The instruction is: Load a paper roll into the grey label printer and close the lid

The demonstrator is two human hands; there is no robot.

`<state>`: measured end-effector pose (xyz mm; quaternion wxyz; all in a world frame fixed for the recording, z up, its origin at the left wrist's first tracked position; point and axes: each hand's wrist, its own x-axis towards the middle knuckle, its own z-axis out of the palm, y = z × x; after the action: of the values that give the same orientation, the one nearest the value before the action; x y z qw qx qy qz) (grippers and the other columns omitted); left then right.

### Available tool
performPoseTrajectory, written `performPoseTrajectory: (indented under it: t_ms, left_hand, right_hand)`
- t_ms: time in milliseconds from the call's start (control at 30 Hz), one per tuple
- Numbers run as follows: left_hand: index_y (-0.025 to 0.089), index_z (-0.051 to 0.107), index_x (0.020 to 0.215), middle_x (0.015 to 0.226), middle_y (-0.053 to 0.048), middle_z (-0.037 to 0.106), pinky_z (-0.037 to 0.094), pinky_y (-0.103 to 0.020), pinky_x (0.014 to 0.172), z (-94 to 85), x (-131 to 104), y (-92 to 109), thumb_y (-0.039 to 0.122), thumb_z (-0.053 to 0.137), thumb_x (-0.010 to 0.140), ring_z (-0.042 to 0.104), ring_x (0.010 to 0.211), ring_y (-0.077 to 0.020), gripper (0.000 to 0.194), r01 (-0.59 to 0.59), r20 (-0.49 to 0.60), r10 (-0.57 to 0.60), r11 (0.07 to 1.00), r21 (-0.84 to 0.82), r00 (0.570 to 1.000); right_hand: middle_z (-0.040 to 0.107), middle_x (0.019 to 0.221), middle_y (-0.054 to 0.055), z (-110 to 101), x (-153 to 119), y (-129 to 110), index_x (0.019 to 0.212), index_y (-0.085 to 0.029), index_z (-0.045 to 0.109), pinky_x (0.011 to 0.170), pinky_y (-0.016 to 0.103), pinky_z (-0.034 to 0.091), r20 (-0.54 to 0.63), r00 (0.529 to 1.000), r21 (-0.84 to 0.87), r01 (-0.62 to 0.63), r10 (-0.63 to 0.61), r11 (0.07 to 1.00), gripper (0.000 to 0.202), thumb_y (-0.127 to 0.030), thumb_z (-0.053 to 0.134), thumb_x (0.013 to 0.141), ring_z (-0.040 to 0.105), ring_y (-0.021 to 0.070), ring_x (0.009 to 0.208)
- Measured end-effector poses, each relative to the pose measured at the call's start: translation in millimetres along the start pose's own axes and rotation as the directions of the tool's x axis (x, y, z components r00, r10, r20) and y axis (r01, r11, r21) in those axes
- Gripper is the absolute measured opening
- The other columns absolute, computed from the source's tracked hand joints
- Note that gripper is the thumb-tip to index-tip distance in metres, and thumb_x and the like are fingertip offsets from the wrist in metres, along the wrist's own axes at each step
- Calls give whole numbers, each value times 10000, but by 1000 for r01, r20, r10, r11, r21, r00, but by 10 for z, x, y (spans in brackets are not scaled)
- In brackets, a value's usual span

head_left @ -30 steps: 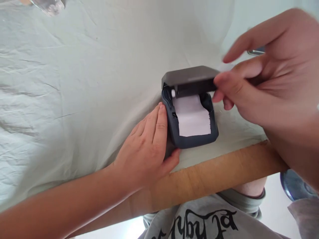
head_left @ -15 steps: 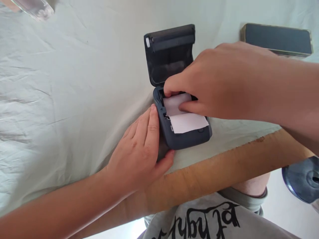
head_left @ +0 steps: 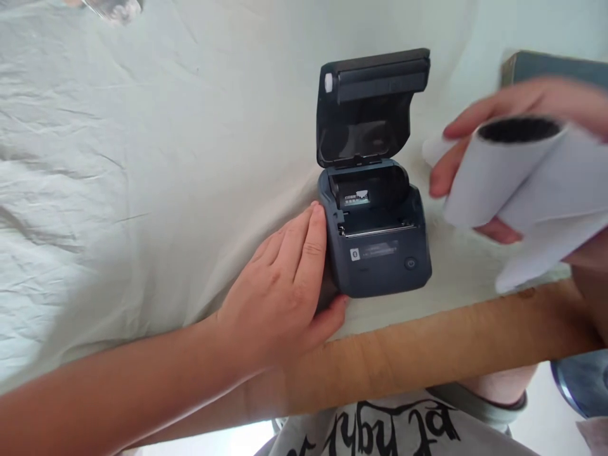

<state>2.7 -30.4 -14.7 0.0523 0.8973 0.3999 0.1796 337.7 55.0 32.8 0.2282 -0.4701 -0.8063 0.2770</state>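
A small dark-blue label printer [head_left: 380, 266] lies on the cloth with its lid [head_left: 370, 107] raised. Its paper bay is bare, showing a small label inside and a power button on the front part. Along the printer's left side rests my left hand [head_left: 280, 285], fingers extended at the edge and thumb near the lower corner, steadying it. My right hand [head_left: 536, 104], blurred by motion, grips a white paper roll [head_left: 484, 177] to the right of the printer. The roll's hollow core faces up, and a loose sheet end hangs from it.
A pale wrinkled cloth [head_left: 118, 190] covers the table, whose wooden edge [head_left: 403, 354] runs along the front. Behind my right hand is a dark box [head_left: 560, 66]. A clear object [head_left: 116, 9] sits at the top left. Below the edge is a dark round object [head_left: 582, 386].
My right hand has lifted the paper roll out of the printer's bay and carried it right. My left hand stays at the printer's side. The view has shifted slightly.
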Motion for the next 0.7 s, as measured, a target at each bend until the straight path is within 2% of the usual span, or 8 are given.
performPoseTrajectory:
  t_ms: [67, 167, 233, 300, 367, 467, 600, 700]
  left_hand:
    - [-37, 181, 1863, 1729, -379, 629, 657, -599, 1277, -13, 2, -5, 359, 618, 1116, 690, 1597, -489, 951, 4, 7, -4, 1000, 10, 1000]
    - [-6, 125, 1887, 1749, -366, 617, 660, -613, 1271, -36, 3, -25, 373, 605, 1121, 681, 1610, -493, 980, 1, 31, -1, 1000, 7, 1000]
    - [10, 93, 1902, 1754, -359, 616, 670, -617, 1256, -42, 2, -38, 382, 603, 1125, 686, 1603, -495, 1002, -8, 34, 8, 1000, 11, 999]
    - [16, 84, 1910, 1745, -356, 625, 683, -607, 1238, -39, 1, -46, 377, 619, 1121, 704, 1581, -491, 1019, -12, 25, 11, 1000, 23, 1000]
    - [20, 81, 1915, 1739, -355, 630, 690, -597, 1232, -32, 2, -48, 353, 630, 1114, 710, 1576, -484, 1026, -11, 20, 10, 1000, 29, 1000]
    - [8, 108, 1908, 1725, -357, 633, 693, -591, 1233, -27, 8, -42, 339, 626, 1110, 707, 1576, -483, 1008, -9, 13, 9, 1000, 25, 1000]
    - [5, 139, 1902, 1711, -351, 643, 698, -585, 1230, -28, 21, -26, 331, 635, 1107, 717, 1563, -475, 993, -4, 6, 4, 1000, 28, 1000]
    - [-27, 174, 1880, 1697, -372, 648, 707, -591, 1216, -26, 28, -22, 325, 637, 1104, 725, 1550, -485, 970, -9, 9, 8, 999, 34, 1000]
  right_hand:
    - [821, 944, -3, 53, -56, 10, 1457, -503, 741, 522, 397, 597, 213, 973, 244, -135, 83, 960, 394, -650, 515, 1170, 777, 229, 712]
    - [735, 852, -29, 79, -27, -115, 1349, -479, 759, 480, 367, 563, 454, 877, 470, -385, 157, 794, 519, -889, 633, 1059, 702, 190, 630]
    - [701, 814, -35, 89, 28, -207, 1187, -394, 748, 480, 367, 542, 349, 923, 484, -326, 163, 812, 649, -1004, 662, 985, 692, 183, 612]
    - [664, 776, -18, 126, 66, -254, 990, -316, 666, 533, 397, 548, 127, 986, 454, -153, 106, 878, 665, -979, 723, 974, 679, 191, 634]
    - [644, 766, -8, 183, 58, -251, 888, -289, 582, 603, 413, 550, -69, 997, 299, 55, -36, 953, 566, -774, 846, 1014, 649, 191, 665]
    - [709, 845, -23, 255, -22, -198, 953, -288, 571, 645, 372, 566, -97, 962, -26, 254, -255, 967, 350, -416, 876, 1066, 678, 171, 715]
    - [795, 1028, 28, 288, -105, -131, 1111, -293, 623, 809, 403, 662, -171, 946, -242, 231, -276, 942, 200, -411, 782, 1142, 788, 215, 914]
    - [828, 1256, 104, 300, -94, -75, 1338, -271, 649, 927, 442, 699, -199, 952, -260, 177, -232, 949, 210, -347, 720, 1155, 803, 239, 1054]
